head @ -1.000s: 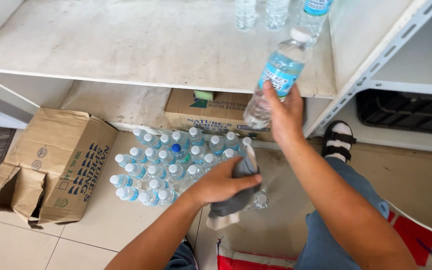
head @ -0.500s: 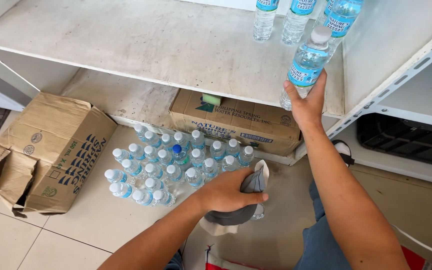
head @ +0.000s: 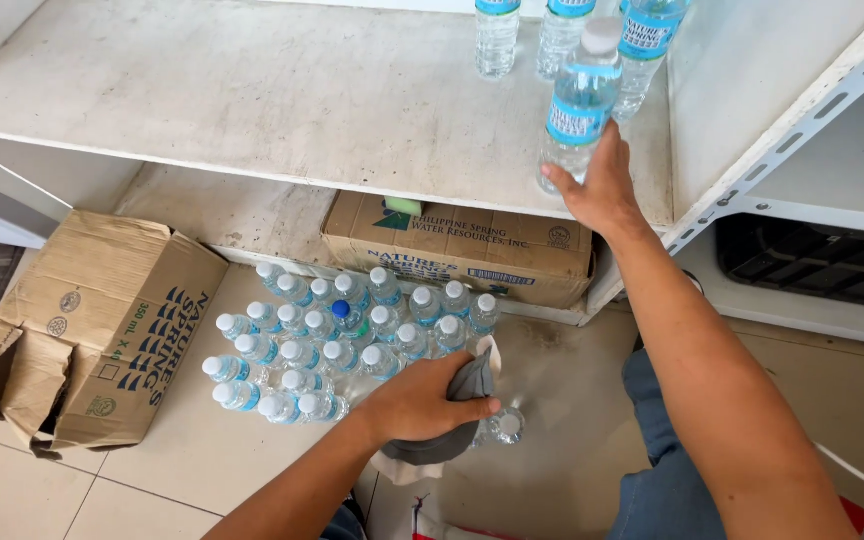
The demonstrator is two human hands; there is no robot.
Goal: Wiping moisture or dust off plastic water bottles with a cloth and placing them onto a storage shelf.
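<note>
Right hand wrapped around the lower body of one clear water bottle, blue label, white cap, upright with its base on or just above the white shelf, can't tell which. 3 more of the same bottle stand just behind it at the shelf's back edge, tops cut off by the frame. Held bottle sits just in front of the right pair

Left hand down at floor level, closed on a grey cloth, fingers curled over the top. One bottle stands on the floor just beside that hand, cap up, touching the cloth edge

Floor cluster of small capped bottles: roughly 25 caps visible, all white except 1 blue; exact count unclear where they crowd together. Cluster sits just left of the left hand

2 cardboard boxes: one open and crumpled on the tile floor at left, one closed under the shelf, right behind the cluster
</note>
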